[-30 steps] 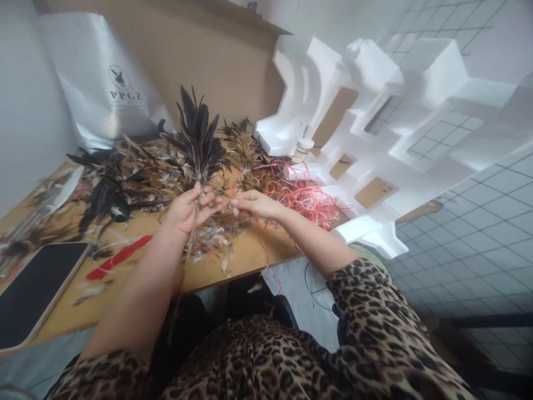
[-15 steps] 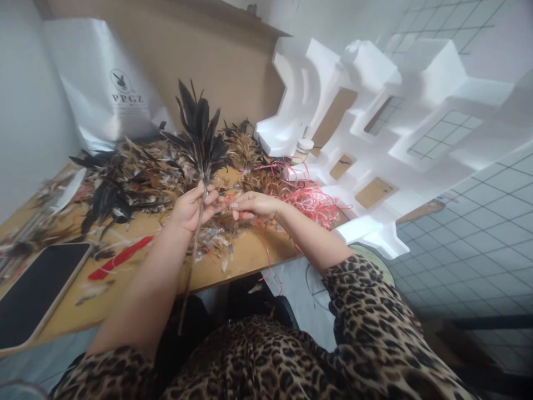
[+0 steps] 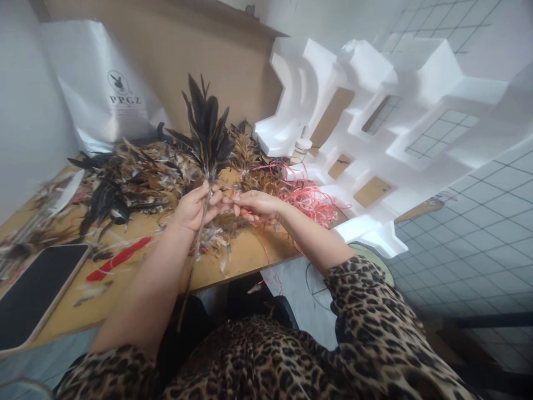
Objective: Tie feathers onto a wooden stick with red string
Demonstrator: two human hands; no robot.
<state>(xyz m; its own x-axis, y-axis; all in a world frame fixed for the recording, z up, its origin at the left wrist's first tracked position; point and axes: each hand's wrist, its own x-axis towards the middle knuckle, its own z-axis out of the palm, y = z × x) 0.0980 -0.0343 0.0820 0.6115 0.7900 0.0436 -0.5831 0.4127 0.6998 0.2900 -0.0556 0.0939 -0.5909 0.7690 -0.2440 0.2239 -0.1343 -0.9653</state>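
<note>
My left hand [image 3: 194,206] grips a thin stick [image 3: 192,266] with a tuft of dark feathers [image 3: 209,136] fanned upright at its top. Close beside it, my right hand [image 3: 257,204] pinches a red string [image 3: 266,253] at the base of the tuft, fingertips almost touching the left hand. The string trails down over the table's front edge. A heap of brown and black feathers [image 3: 129,180] lies on the wooden table [image 3: 245,253] behind both hands.
A tangle of red string [image 3: 306,197] lies right of my hands. White foam packing [image 3: 375,128] leans at the right, with a small bottle [image 3: 301,149] by it. A dark tablet [image 3: 35,291], a red strip [image 3: 119,259] and a white bag [image 3: 104,83] are at left.
The feather tuft has tilted a little to the right and risen slightly. My hands stay together at its base, the right hand shifting slightly along the string.
</note>
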